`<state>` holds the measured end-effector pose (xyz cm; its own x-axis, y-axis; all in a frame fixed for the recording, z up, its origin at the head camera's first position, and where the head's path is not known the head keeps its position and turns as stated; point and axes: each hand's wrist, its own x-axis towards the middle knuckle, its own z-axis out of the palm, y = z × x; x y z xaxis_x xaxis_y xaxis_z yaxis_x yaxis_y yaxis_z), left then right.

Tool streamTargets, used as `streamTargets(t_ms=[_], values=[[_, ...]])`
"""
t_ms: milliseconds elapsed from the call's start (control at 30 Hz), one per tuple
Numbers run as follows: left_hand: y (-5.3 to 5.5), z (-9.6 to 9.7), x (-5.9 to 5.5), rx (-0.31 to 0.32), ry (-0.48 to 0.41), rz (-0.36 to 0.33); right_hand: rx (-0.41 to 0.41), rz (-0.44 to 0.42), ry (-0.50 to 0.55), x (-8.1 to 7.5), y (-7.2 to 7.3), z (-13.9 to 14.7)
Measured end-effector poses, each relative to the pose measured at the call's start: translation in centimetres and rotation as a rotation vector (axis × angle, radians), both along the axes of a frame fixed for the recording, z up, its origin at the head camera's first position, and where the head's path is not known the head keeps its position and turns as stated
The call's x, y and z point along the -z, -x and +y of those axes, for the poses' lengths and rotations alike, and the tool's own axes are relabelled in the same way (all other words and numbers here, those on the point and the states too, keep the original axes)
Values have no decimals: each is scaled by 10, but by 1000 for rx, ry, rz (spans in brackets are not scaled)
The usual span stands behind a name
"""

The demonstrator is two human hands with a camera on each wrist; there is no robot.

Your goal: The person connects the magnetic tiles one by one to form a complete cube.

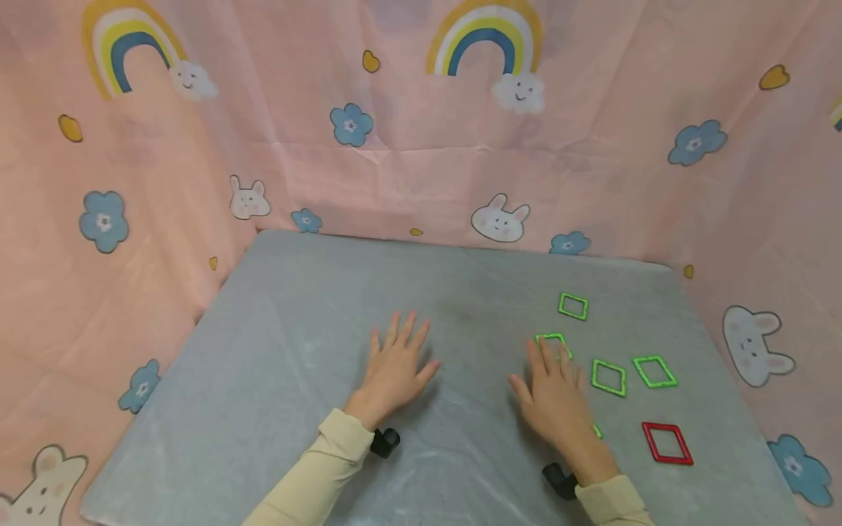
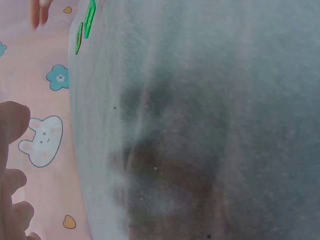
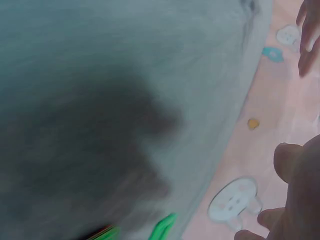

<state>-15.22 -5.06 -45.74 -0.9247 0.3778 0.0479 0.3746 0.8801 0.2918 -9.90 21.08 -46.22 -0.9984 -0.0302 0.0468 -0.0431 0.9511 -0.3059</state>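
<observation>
My left hand (image 1: 393,370) hovers palm down over the middle of the grey table, fingers spread and holding nothing. To its right, my right hand (image 1: 555,398) is likewise held flat with straight fingers and nothing in them. Its fingertips overlap a green diamond-shaped frame (image 1: 550,337) in the head view, and its wrist side hides most of another green frame (image 1: 598,431). Just right of this hand lies a green diamond frame (image 1: 609,378), with a similar green frame (image 1: 655,372) beyond it. A red diamond frame (image 1: 667,443) lies nearer the front.
Farther back on the grey table (image 1: 316,292) is one more green frame (image 1: 574,306). A pink curtain (image 1: 408,168) printed with rainbows, rabbits and flowers surrounds the table's back and sides. Black wrist cameras (image 1: 385,443) sit under both wrists.
</observation>
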Motion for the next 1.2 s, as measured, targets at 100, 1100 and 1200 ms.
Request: streamTargets(t_ms=[100,1100,1200], values=[[-1,-2,3,-4,-14,1,44,-11,-2,5,-12,15],[-30,37,28,221,-72,15,253,30,-107,21,-66,21],[-35,45,35,236,-72,16,199,96,-83,21,-59,2]])
